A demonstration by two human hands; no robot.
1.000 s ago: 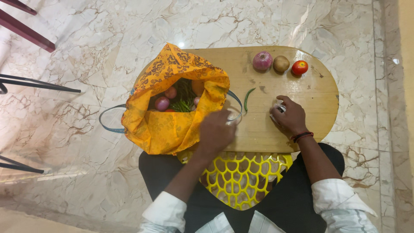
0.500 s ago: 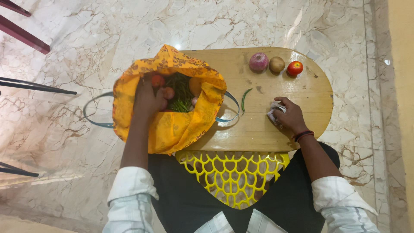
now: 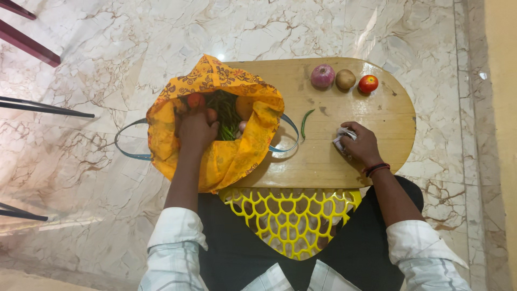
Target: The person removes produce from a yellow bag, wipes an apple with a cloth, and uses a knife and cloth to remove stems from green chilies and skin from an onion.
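An orange patterned cloth bag [image 3: 226,156] with blue-grey handles sits on the left end of a small oval wooden table [image 3: 371,116]. Inside it lie green beans [image 3: 225,116], a tomato [image 3: 196,100] and other round vegetables. My left hand [image 3: 196,132] is down in the bag's mouth, fingers curled among the vegetables; what it grips is hidden. My right hand [image 3: 360,144] rests on the table, closed on a crumpled white cloth [image 3: 342,138]. A single green chilli [image 3: 306,122] lies between the bag and that hand.
A purple onion [image 3: 322,76], a potato [image 3: 346,79] and a red tomato [image 3: 368,84] stand in a row at the table's far edge. A yellow lattice plastic basket [image 3: 293,218] sits on my lap below the table. Marble floor all around; dark furniture legs at left.
My left hand left the table's near edge, went into the bag's left side, then shifted slightly right and deeper. The bag's left side has pulled in. My right hand stays put.
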